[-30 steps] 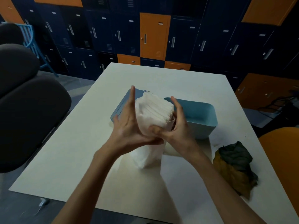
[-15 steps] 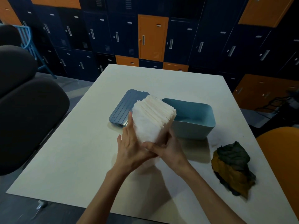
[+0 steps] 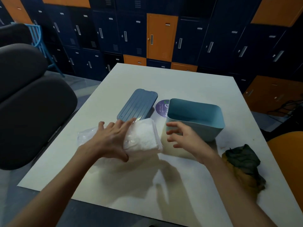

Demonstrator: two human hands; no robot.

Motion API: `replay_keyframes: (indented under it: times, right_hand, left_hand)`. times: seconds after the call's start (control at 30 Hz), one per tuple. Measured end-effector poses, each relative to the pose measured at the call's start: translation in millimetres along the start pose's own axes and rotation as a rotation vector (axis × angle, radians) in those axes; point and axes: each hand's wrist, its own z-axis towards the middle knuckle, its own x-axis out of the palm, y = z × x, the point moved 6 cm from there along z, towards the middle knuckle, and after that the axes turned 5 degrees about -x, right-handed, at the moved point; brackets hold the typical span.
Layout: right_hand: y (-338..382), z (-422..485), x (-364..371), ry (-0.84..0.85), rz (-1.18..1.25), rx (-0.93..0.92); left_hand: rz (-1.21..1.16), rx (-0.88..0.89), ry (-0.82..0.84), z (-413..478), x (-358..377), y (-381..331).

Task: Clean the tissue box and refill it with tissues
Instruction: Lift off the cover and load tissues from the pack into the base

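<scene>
A white stack of tissues (image 3: 142, 136) in clear plastic wrap lies flat on the white table (image 3: 147, 185). My left hand (image 3: 111, 140) rests on its left side, fingers spread, thumb at the stack's near edge. My right hand (image 3: 183, 136) hovers open just right of the stack, fingers curled, holding nothing. Behind it stands the light blue tissue box (image 3: 196, 118), open and empty inside. Its darker blue ribbed lid (image 3: 136, 104) lies flat to the left of the box.
A round purple sticker (image 3: 161, 107) lies between lid and box. A crumpled green and yellow cloth (image 3: 242, 164) sits at the table's right edge. A dark chair (image 3: 29, 104) stands left, an orange seat (image 3: 288, 154) right, lockers behind.
The tissue stack, held upright in both hands before, now lies flat on the table. My right hand has let go and moved right; my left hand stays on the stack.
</scene>
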Motion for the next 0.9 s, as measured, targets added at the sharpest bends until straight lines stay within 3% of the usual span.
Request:
replay_keyframes:
  times: [0.1, 0.4, 0.63, 0.73, 0.9]
  right_hand:
    - [3, 10, 17, -0.043, -0.077, 0.008]
    - [25, 15, 47, -0.205, -0.658, -0.166]
    - [36, 12, 56, -0.293, -0.686, -0.294]
    - [26, 20, 58, -0.251, -0.557, -0.201]
    - [13, 26, 64, -0.192, -0.590, -0.099]
  left_hand:
    - [0.029, 0.000, 0.037, 9, 15, -2]
    - [-0.026, 0.022, -0.045, 21, 19, -22]
    - [-0.057, -0.024, -0.147, 25, 28, -30]
    - [-0.080, -0.011, -0.210, 23, 30, -28]
    - [-0.076, 0.022, -0.334, 19, 34, -25]
